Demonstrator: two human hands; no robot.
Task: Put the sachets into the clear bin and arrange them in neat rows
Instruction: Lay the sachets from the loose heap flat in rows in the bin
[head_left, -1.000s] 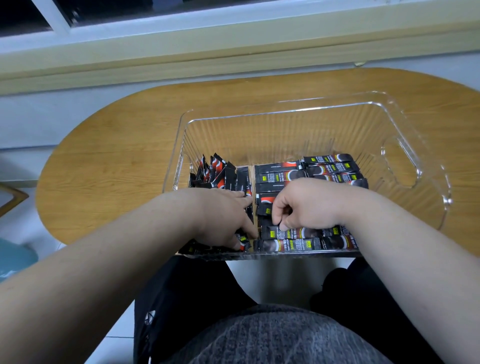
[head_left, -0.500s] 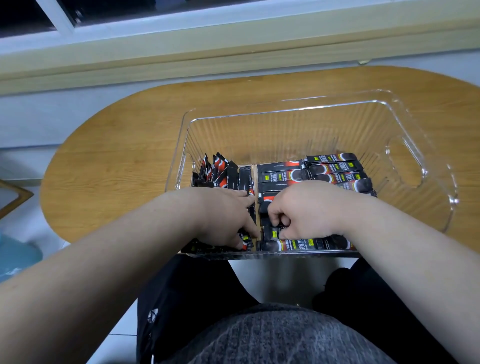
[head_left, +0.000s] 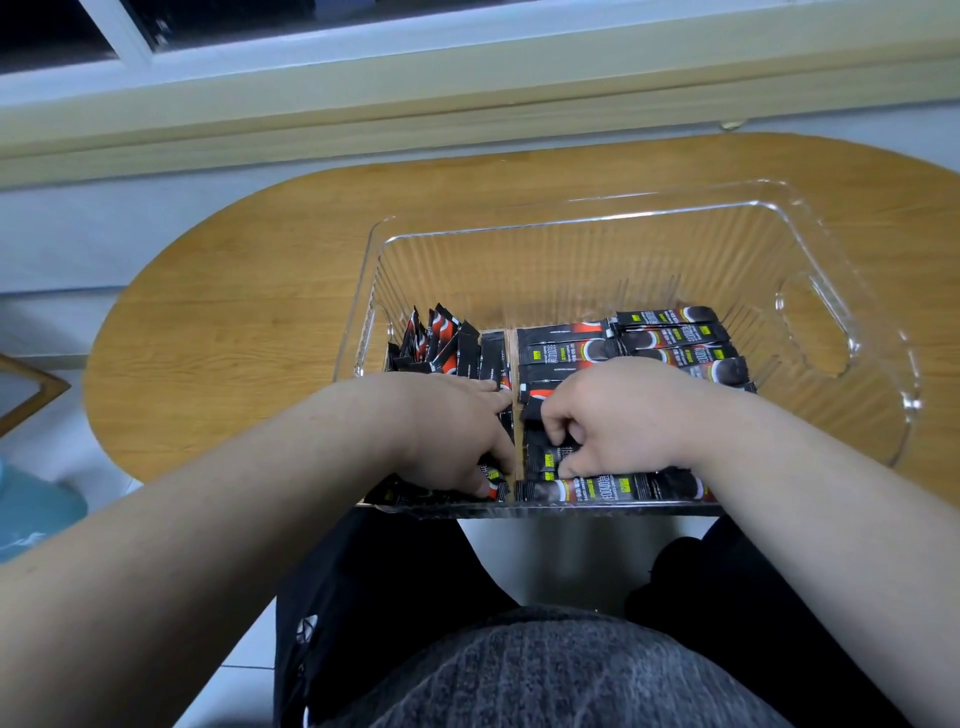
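Note:
A clear ribbed bin (head_left: 613, 223) stands on the wooden table, holding several black sachets. Flat sachets (head_left: 670, 338) lie sideways in a stacked row on the right half. On the left half, other sachets (head_left: 441, 343) stand on edge and lean. My left hand (head_left: 457, 431) rests palm down on the left group, fingers spread, thumb at the near wall. My right hand (head_left: 613, 415) is curled over the flat row, its fingers pinching a sachet near the bin's middle. Both hands hide the sachets beneath them.
The oval wooden table (head_left: 234, 332) reaches a wall and window sill (head_left: 363, 104) at the back. The bin's near wall hangs at the table's front edge above my lap. A handle cut-out (head_left: 815, 332) is in the bin's right wall. A teal object (head_left: 31, 509) sits on the floor at the left.
My right hand has shifted slightly and its fingers have curled tighter onto the flat sachets. The left hand has stayed on the left group. The view has drifted a little.

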